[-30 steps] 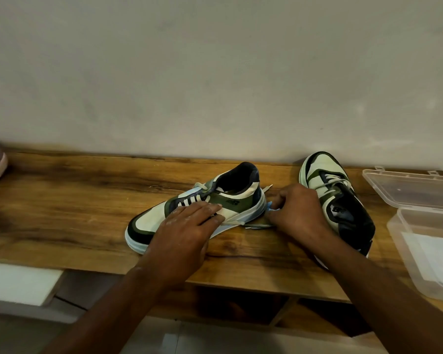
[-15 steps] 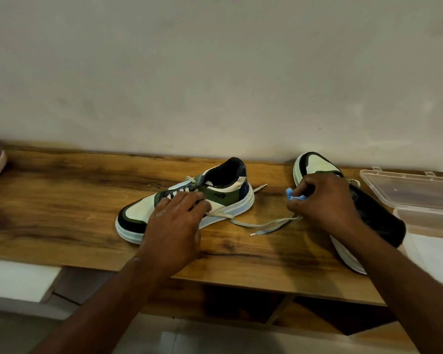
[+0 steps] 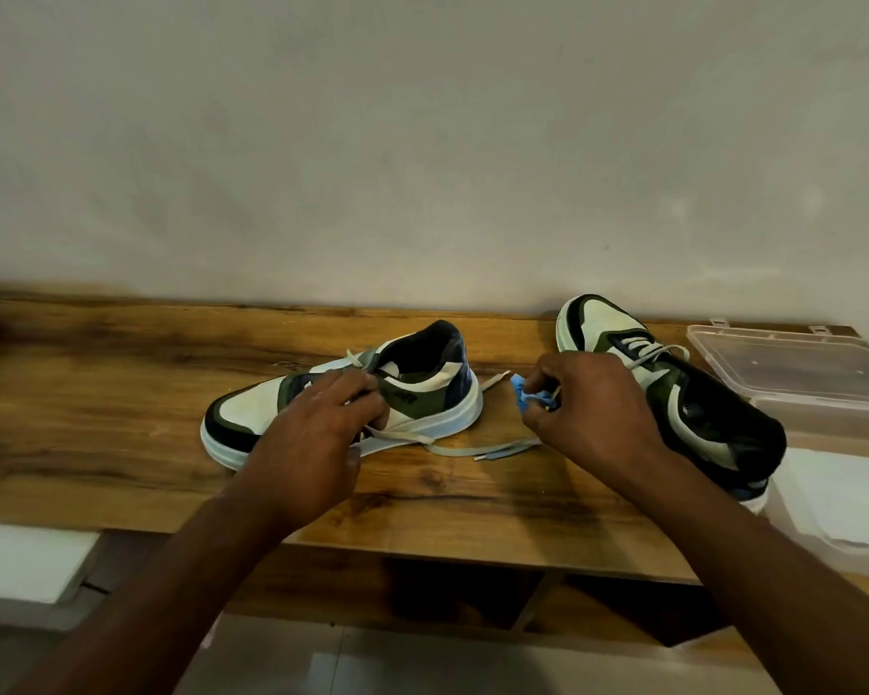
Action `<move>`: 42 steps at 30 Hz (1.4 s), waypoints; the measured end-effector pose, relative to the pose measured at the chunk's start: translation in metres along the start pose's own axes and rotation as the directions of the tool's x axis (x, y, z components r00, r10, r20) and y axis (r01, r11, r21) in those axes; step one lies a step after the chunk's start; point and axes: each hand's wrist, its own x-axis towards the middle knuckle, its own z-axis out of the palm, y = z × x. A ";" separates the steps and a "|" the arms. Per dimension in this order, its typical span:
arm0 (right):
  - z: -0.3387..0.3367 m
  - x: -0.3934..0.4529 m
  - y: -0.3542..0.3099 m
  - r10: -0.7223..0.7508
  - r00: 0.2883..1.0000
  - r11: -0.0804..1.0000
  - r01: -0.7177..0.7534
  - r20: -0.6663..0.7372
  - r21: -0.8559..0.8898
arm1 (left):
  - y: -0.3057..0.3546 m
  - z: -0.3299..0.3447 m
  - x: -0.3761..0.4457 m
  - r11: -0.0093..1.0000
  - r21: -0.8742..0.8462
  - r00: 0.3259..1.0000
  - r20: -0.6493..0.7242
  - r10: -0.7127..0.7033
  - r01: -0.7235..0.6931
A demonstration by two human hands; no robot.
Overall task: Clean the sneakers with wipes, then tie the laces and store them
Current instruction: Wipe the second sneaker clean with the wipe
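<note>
1. The wall (image 3: 422,143) is pale and plain; it stands behind everything.
2. The wooden bench (image 3: 96,393) runs from left to right under the wall and carries both sneakers and the box.
3. A clear plastic box (image 3: 823,423) stands open at the right end of the bench, its lid (image 3: 783,363) folded back toward the wall; some white sheets lie inside.
4. The right sneaker (image 3: 693,398) – white, green and black – lies just beside the box, with the toe toward the wall and the heel toward the person.
5. The left sneaker (image 3: 412,388) stands on its sole in the middle of the bench, toe to the left and heel to the right.
6. The left hand (image 3: 312,433) rests on the left sneaker over the lacing; the fingers are curled there, but I cannot tell whether they really grip a lace.
7. The right hand (image 3: 593,413) is between the two sneakers; its fingers pinch a small crumpled blue wipe (image 3: 520,393).
8. One loose lace (image 3: 452,446) – pale grey – trails from the left sneaker across the bench toward the right hand.
</note>
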 end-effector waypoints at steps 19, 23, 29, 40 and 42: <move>0.015 0.001 -0.028 0.107 0.986 0.926 -0.051 -0.129 0.375 | 0.016 0.011 -0.004 0.999 0.037 0.977 -0.212 -0.032 0.040; 0.035 -0.003 -0.048 0.268 0.956 0.786 -0.147 -0.116 0.601 | 0.032 0.021 0.002 0.998 0.001 0.957 -0.283 -0.065 0.068; 0.046 -0.020 -0.061 0.149 0.963 0.815 0.008 -0.223 0.579 | 0.039 0.027 0.007 0.987 -0.045 0.939 -0.305 -0.160 0.153; 0.054 -0.015 -0.056 0.315 0.944 0.779 -0.198 -0.098 0.595 | 0.040 0.025 0.012 0.981 -0.083 0.920 -0.342 -0.193 0.175; 0.052 -0.012 -0.056 0.384 0.922 0.733 -0.269 -0.054 0.625 | 0.039 0.025 0.011 0.980 -0.074 0.921 -0.336 -0.198 0.183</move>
